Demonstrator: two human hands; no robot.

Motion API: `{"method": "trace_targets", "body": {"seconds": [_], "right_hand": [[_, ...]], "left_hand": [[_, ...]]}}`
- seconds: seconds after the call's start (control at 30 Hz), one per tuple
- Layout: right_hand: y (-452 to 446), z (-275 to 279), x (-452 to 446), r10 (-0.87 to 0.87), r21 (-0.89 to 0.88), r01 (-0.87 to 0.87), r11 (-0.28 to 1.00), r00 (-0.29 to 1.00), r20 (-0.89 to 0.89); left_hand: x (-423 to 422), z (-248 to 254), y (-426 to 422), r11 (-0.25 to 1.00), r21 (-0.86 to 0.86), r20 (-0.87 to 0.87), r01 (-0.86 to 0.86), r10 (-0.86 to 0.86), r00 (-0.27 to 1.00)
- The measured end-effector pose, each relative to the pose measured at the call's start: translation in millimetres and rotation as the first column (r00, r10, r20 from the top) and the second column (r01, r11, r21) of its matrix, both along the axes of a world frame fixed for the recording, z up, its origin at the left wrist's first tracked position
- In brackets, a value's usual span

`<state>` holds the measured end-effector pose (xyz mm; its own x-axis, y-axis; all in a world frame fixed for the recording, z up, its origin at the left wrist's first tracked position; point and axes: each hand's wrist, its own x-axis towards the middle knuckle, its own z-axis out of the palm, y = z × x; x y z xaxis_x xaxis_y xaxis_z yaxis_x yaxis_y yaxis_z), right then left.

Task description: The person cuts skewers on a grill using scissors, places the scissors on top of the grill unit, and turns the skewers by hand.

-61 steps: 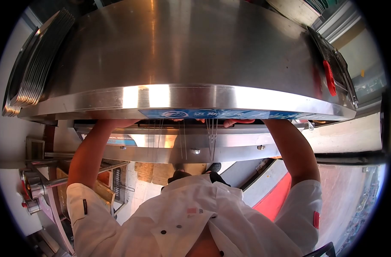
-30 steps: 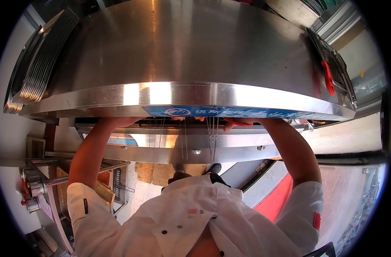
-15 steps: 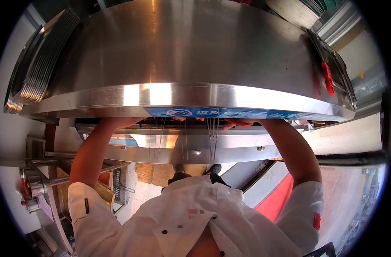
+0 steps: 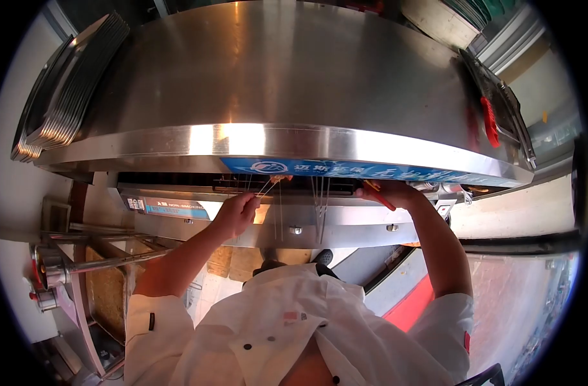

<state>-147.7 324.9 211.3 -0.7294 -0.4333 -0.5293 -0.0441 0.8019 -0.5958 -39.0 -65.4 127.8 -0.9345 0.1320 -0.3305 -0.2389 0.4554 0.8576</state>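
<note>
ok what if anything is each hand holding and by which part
The left hand holds thin skewers by their near ends; the right hand grips a red-handled tool by its handle, its far end indistinct.

The one view looks from the person's head, close above and behind the left hand (image 4: 236,213) and right hand (image 4: 392,193), facing forward and steeply down. Wide and round-edged, it takes in the white shirt (image 4: 278,321) nearside of the grip and the steel hood (image 4: 287,83) beyond.
</note>
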Motion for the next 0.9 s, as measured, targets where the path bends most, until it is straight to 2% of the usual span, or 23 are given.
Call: {"method": "trace_targets", "body": {"seconds": [0.03,0.07,0.1,0.13,0.2,0.27,0.3,0.33,0.4,0.53,0.6,0.67,0.73,0.8,0.9], "right_hand": [[5,-7,5,-0.076,-0.031,0.08,0.996,0.991,0.114],[10,-16,12,-0.144,-0.053,0.16,0.986,0.962,0.231],[19,-31,23,-0.272,-0.191,0.373,0.908,0.872,0.408],[9,-18,40,-0.309,-0.229,0.422,0.878,0.861,0.403],[-4,-12,68,-0.328,-0.186,0.392,0.901,0.896,0.299],[-5,-27,89,-0.394,-0.173,0.461,0.871,0.863,0.316],[-8,-28,97,-0.393,-0.262,0.482,0.836,0.859,0.327],[-8,-25,104,-0.383,-0.325,0.503,0.801,0.847,0.368],[-6,-29,117,-0.355,-0.398,0.498,0.77,0.854,0.381],[-3,-30,110,-0.27,-0.289,0.382,0.877,0.893,0.361],[-11,-13,101,-0.233,-0.222,0.319,0.921,0.91,0.341],[-24,2,95,-0.104,-0.219,0.225,0.949,0.883,0.458],[-34,-5,93,-0.093,-0.238,0.233,0.943,0.871,0.483],[-46,-3,88,-0.014,-0.253,0.157,0.955,0.872,0.489],[-56,-12,83,-0.025,-0.229,0.163,0.96,0.862,0.507]], "left_hand": [[8,2,20,0.992,0.11,0.0,-0.066,0.067,0.998],[15,-13,39,0.98,0.144,-0.027,-0.136,0.141,0.99],[19,-14,58,0.967,0.18,-0.023,-0.182,0.189,0.982],[22,-33,75,0.927,0.272,0.015,-0.258,0.264,0.964],[25,-25,106,0.828,0.377,0.14,-0.415,0.392,0.909],[26,-56,132,0.778,0.416,0.126,-0.47,0.463,0.877],[26,-58,140,0.724,0.455,0.117,-0.518,0.529,0.841],[30,-60,145,0.724,0.454,0.115,-0.519,0.53,0.84],[36,-58,152,0.781,0.352,0.04,-0.516,0.538,0.842],[48,-46,151,0.847,0.261,-0.075,-0.463,0.497,0.865],[47,-45,152,0.847,0.261,-0.093,-0.463,0.5,0.861],[46,-46,153,0.845,0.261,-0.11,-0.466,0.506,0.855],[45,-50,153,0.844,0.264,-0.133,-0.467,0.511,0.849],[47,-54,154,0.839,0.291,-0.128,-0.461,0.511,0.85],[49,-52,154,0.835,0.313,-0.111,-0.453,0.506,0.856]]}}
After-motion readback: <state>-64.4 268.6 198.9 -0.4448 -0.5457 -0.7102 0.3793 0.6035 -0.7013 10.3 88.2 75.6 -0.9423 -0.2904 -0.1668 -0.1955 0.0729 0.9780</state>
